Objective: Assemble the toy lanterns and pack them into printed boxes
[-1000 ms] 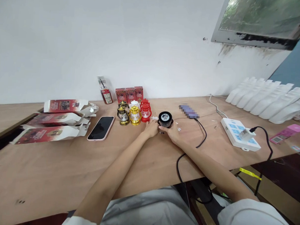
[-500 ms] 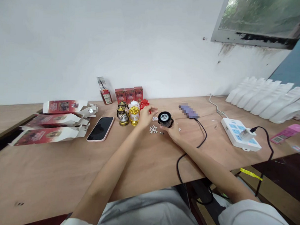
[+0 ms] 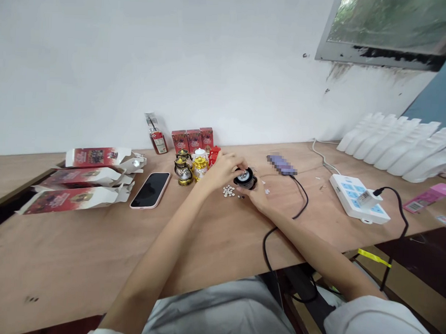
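Observation:
My right hand (image 3: pixel 257 194) is wrapped around a small black lantern (image 3: pixel 249 183), its round base turned up towards me. On that base a pale, shiny round face shows, and the fingertips of my left hand (image 3: pixel 225 171) come down on it from the left, bent and close together. Whatever may be between those fingertips is too small to make out. Just below lie several small silvery button cells (image 3: pixel 228 191), loose on the table. Left of my left hand stand several little lanterns: a gold lantern (image 3: pixel 199 170), a bronze lantern (image 3: pixel 183 171), a white one and a red one.
Small red boxes (image 3: pixel 192 140) and a bottle (image 3: pixel 158 140) stand by the wall. Left are a phone (image 3: pixel 150 190) and open red-white cartons (image 3: pixel 64 199). A blurred purple device (image 3: pixel 281 165), black cable (image 3: pixel 303 202), power strip (image 3: pixel 354 197), pink box (image 3: pixel 430 197) and white plastic pieces (image 3: pixel 397 147) occupy the right.
My left hand has moved right, from beside the black lantern onto its upturned base. My right hand keeps its hold, and the base looks slightly more tilted.

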Motion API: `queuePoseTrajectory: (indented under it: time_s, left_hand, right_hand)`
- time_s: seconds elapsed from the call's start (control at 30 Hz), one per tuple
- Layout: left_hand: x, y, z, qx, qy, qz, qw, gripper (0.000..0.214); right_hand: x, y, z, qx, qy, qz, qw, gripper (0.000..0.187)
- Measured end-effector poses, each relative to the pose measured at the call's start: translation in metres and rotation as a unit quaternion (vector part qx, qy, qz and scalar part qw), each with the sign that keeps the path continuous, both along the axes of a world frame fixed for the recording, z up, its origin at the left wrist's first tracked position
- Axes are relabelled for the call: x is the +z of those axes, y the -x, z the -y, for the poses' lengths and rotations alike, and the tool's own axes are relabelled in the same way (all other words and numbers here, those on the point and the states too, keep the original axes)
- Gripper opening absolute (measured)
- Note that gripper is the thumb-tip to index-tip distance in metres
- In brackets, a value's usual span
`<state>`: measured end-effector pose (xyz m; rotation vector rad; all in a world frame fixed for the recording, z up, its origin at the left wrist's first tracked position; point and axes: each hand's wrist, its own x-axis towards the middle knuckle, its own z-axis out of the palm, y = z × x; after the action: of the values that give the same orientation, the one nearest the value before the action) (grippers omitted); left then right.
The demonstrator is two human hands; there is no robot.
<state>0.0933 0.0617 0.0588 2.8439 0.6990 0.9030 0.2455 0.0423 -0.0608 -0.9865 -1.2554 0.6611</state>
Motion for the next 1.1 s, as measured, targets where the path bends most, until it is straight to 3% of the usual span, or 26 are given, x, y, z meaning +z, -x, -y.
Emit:
queuePoseTrajectory:
  time_s: [0.17,0.27,0.37,0.47,0.6,0.7,0.87,0.97,1.1]
  left_hand:
    - [0.002,-0.001,0.004,0.021,-0.021,-0.05,0.998,0.005]
    - [0.003,0.001,0.003,0.033,-0.02,-0.031,0.999,0.011]
    - [0.0,0.007,-0.003,0.082,-0.002,-0.025,0.996,0.017]
    - [-0.01,0.012,-0.013,0.128,0.065,-0.127,0.981,0.016]
    - [-0.032,0.012,-0.021,0.113,0.144,-0.247,0.952,0.016]
    - [-0.045,0.005,-0.021,0.12,0.162,-0.276,0.94,0.018]
    - [-0.058,-0.005,-0.017,0.153,0.136,-0.261,0.943,0.023]
    - [-0.053,-0.002,-0.018,0.156,0.122,-0.248,0.948,0.017]
    - [-0.023,0.013,-0.019,0.155,0.091,-0.213,0.96,0.013]
  right_hand:
    - [0.001,0.0,0.0,-0.007,0.011,0.004,1.0,0.056]
    - [0.003,0.001,0.0,-0.007,-0.003,-0.007,1.0,0.057]
    - [0.006,0.002,0.0,-0.012,-0.002,-0.034,0.999,0.058]
    - [0.008,0.002,0.002,-0.029,0.022,-0.039,0.999,0.057]
    - [0.007,0.002,0.002,-0.028,0.022,-0.02,0.999,0.054]
    - [0.004,0.002,0.0,-0.021,0.009,-0.019,1.0,0.052]
    - [-0.001,0.001,-0.003,-0.027,0.025,-0.018,0.999,0.051]
    - [-0.001,0.001,-0.002,-0.027,0.025,-0.018,0.999,0.051]
    - [0.001,0.002,0.0,-0.013,0.023,-0.018,0.999,0.052]
